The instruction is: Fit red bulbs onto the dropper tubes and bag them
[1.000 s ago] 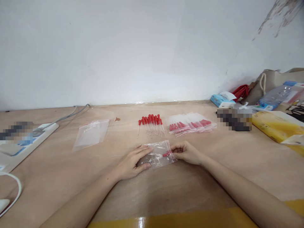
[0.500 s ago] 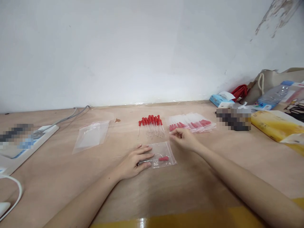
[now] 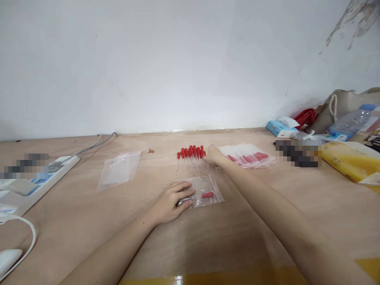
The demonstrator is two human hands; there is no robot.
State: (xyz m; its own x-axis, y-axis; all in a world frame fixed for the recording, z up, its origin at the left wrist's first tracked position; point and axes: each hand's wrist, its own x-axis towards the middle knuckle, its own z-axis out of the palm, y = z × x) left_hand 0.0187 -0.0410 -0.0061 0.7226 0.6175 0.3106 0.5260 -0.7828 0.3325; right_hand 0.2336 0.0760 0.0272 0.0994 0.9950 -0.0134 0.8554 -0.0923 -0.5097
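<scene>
My left hand (image 3: 173,202) lies on a clear zip bag (image 3: 212,183), fingers spread and pressing it to the table. Inside that bag a dropper with a red rubber bulb (image 3: 208,194) shows, its clear stem running toward my fingers. Beyond it, a row of glass droppers with red bulbs (image 3: 191,152) lies with the bulbs pointing to the wall. My right hand (image 3: 213,155) is at the right end of this row, fingers closed around the bulb of the endmost dropper; its fingertips are partly hidden. Just right of it are overlapping bags holding red-bulbed droppers (image 3: 249,157).
Flat zip bags (image 3: 118,170) lie to the left. Farther left are a power strip (image 3: 47,188), a grey cable (image 3: 92,146) and a white cord. On the right stand a blue tissue pack (image 3: 282,127), a dark blurred object (image 3: 297,154), a yellow packet (image 3: 347,158) and a plastic bottle.
My right hand has moved forward and left from the near edge of the filled bags to the dropper row, closing on the end one. My left hand stays on the bag; the view has shifted slightly.
</scene>
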